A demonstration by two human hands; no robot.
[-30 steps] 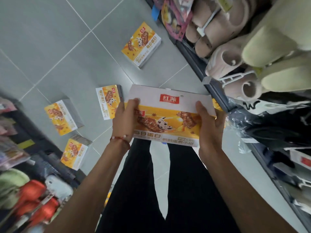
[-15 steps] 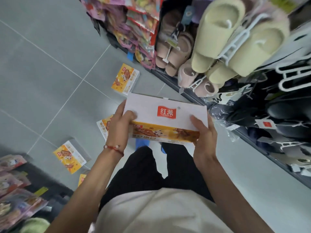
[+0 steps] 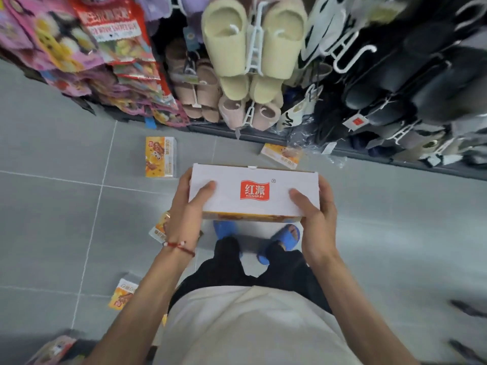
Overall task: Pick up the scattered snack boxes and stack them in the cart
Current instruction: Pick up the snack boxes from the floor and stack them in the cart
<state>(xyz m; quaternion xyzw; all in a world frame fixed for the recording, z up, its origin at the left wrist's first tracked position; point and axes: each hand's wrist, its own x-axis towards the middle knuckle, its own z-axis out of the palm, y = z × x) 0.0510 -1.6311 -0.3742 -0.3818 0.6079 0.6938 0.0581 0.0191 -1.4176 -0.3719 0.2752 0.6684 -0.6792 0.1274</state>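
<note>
Tipped further toward the camera than half a second ago: snack box (image 3: 254,192), white logo face now up, orange front shrunk to a sliver along the lower edge. Held at centre of frame by both short ends, left hand (image 3: 184,212) and right hand (image 3: 316,219) each clamped round an end with thumb on top. Looks like the carry step, pick-up done. Loose boxes (image 3: 160,156) scattered on the floor (image 3: 52,206): upper left of centre, right of centre by the foot of the slipper rack (image 3: 229,48), lower left, one half hidden under the left wrist. No cart in view; next calls for turning to find it, then laying the box flat.
</note>
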